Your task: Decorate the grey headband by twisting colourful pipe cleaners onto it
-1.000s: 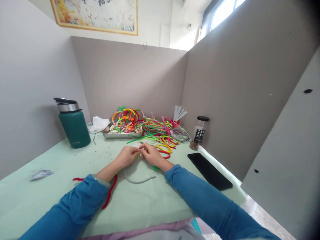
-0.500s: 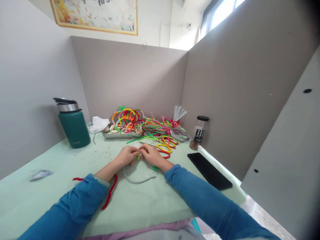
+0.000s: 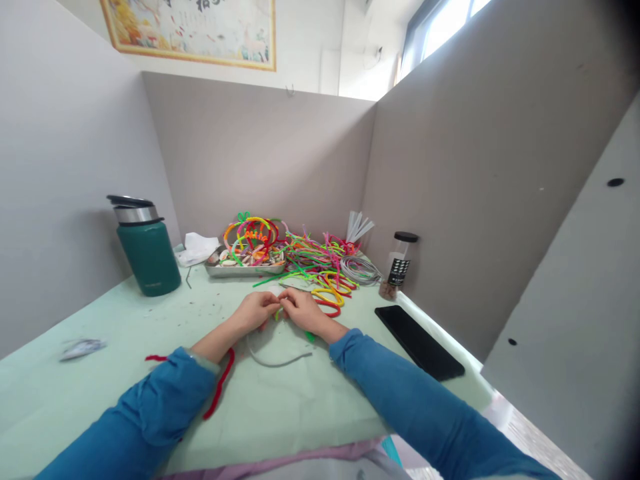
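Note:
My left hand [image 3: 257,311] and my right hand [image 3: 301,309] meet fingertip to fingertip above the middle of the table. Both are closed in a pinch. A short yellow-green pipe cleaner [image 3: 277,315] pokes out just below the fingertips; most of it is hidden by the fingers. Under my left hand a bit of orange-red shows, too small to name. A grey cord [image 3: 275,365] curves over the table below the hands. A green piece [image 3: 310,337] peeks out beneath my right wrist, and a red pipe cleaner [image 3: 220,387] lies beside my left forearm.
Behind the hands stand a metal tray [image 3: 245,271] of colourful bent pieces and a heap of pipe cleaners [image 3: 320,253]. A coiled grey cord [image 3: 360,271] lies near a black-lidded jar [image 3: 399,267]. A phone [image 3: 420,341] is at right, a green bottle [image 3: 149,257] at left. Partitions surround the table.
My fingertips have shifted very slightly against each other. Everything else stays where it was.

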Demonstrator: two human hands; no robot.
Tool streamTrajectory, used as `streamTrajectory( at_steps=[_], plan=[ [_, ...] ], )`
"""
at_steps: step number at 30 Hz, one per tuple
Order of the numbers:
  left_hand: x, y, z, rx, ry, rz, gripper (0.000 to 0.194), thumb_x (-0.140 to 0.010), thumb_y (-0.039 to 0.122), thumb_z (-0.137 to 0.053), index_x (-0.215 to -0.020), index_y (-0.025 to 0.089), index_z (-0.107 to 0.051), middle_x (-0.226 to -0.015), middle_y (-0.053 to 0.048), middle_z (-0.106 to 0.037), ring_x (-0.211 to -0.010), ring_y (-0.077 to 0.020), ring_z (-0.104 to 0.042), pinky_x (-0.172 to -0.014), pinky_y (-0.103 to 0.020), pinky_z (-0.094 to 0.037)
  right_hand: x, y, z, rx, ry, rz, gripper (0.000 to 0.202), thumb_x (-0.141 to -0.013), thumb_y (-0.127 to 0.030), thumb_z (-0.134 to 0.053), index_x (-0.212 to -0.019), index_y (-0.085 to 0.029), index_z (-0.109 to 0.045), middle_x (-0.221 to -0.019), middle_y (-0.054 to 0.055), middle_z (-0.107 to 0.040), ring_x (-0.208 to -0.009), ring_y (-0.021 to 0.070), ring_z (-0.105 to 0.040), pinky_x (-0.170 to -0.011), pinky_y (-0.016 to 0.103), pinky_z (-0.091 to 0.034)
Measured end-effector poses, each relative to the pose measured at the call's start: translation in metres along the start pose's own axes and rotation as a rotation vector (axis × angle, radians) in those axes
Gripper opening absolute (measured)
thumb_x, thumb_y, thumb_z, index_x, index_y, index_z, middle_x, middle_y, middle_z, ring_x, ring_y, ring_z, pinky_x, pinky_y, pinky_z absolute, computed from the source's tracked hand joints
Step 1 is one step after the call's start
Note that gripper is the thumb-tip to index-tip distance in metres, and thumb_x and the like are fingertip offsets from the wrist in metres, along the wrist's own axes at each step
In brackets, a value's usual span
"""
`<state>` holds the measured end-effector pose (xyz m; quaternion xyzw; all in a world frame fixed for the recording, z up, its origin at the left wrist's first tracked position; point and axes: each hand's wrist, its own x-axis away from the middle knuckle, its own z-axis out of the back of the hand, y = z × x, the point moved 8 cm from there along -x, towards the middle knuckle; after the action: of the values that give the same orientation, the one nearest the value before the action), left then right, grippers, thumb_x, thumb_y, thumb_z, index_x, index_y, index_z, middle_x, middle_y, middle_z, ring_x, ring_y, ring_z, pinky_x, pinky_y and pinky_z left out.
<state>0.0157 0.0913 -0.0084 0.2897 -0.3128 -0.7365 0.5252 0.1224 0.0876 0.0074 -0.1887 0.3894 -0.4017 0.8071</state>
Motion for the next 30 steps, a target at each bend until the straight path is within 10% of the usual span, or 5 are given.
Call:
streamTrajectory(
  at_steps=[30],
  plan=[
    [-0.0006,-0.0028,-0.0005,0.012,0.000,0.048,0.025,-0.073,0.040,-0.046,-0.068,0.016,-0.053,-0.032,0.007,-0.040,-0.030,-0.0087,-0.037,-0.036,-0.019,-0.025,0.0001,-0.0024,-0.0005,0.010,-0.008,0.023,0.016,-0.084,-0.021,-0.043,-0.085,-0.019,-0.059,-0.069,0.000,-0.061,-0.067,0.0122,-0.053,-0.061,0.022,-0.036]
  ],
)
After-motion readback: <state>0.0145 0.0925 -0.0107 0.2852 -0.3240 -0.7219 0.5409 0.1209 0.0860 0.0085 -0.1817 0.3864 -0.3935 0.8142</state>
